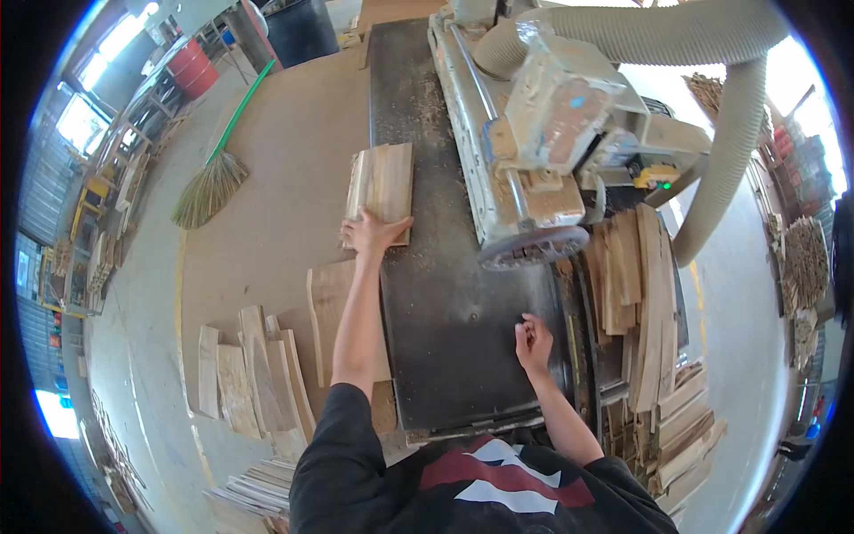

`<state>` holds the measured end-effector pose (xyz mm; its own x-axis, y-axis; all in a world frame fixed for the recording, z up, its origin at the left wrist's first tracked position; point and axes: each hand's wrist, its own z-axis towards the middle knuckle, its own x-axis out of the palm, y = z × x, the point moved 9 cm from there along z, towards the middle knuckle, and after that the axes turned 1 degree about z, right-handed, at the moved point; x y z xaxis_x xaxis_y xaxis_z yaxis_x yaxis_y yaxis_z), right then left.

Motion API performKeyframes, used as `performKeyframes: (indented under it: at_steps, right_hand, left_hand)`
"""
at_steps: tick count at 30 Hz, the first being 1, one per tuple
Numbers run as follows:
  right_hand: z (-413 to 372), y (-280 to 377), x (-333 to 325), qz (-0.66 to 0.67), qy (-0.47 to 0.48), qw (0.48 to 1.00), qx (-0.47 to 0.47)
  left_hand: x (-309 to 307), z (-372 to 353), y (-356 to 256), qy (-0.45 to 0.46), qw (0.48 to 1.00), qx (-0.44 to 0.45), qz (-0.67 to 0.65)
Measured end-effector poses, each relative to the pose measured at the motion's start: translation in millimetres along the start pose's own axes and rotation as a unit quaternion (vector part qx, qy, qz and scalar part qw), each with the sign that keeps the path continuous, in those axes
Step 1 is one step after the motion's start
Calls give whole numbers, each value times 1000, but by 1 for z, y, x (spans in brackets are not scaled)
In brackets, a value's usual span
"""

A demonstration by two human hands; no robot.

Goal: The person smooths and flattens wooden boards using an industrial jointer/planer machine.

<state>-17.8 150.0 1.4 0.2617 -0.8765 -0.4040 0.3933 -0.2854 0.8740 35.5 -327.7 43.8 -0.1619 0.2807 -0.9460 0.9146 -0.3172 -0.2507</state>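
My left hand [375, 233] reaches forward and spans the near end of a small stack of wooden boards [384, 182], thumb at the right edge and fingers at the left. The stack lies along the left edge of the black machine table [463, 338], partly over the brown board surface beside it. My right hand [534, 343] is above the right part of the black table, with its fingers curled in and nothing visible in them. A wide wooden board [331, 307] lies under my left forearm on the brown surface.
Right of the table's middle stands a dusty saw machine [560, 107] with a handwheel [534, 247] and a thick hose [734, 160]. Boards [654, 303] are piled at the right. Narrow wood pieces [258, 365] lie at the left, and a green-handled broom [212, 189] lies farther off.
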Motion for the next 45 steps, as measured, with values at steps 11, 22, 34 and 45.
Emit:
performKeyframes:
  at_steps: [11, 22, 34, 45]
  right_hand:
    - [2, 9, -5, 15, 12, 999, 39]
    - [-24, -4, -21, 81, 20, 991, 100]
    - [-157, -11, -34, 91, 225, 844, 478]
    - [-147, -41, -65, 272, 49, 775, 568]
  left_hand:
    - [30, -127, -20, -102, 990, 92, -3]
    - [58, -265, 35, -140, 964, 212, -81]
    - [93, -404, 89, 44, 910, 383, -155]
    - [108, -400, -14, 55, 878, 448, -157]
